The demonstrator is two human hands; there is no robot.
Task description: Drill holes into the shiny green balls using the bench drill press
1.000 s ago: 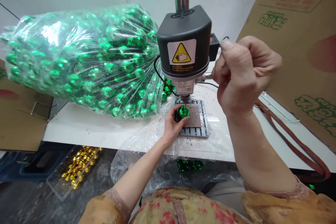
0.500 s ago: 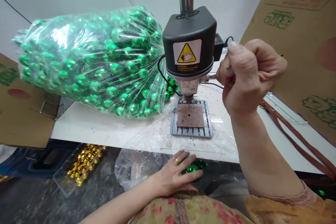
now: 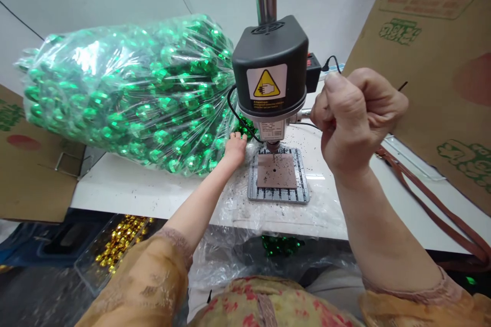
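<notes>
Right hand (image 3: 358,122), frame right, clamped on silver metal lever (image 3: 305,114); left hand (image 3: 235,149), centre, at shiny green balls (image 3: 249,126), grip cannot be told; white label (image 3: 267,83) on black drill head (image 3: 270,48): "Attention".

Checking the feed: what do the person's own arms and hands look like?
The left hand and right hand wear no gloves. The loose mustard-brown fabric left sleeve and matching right sleeve stop well before the hands, each edged with a dusty-pink textured cuff.
</notes>
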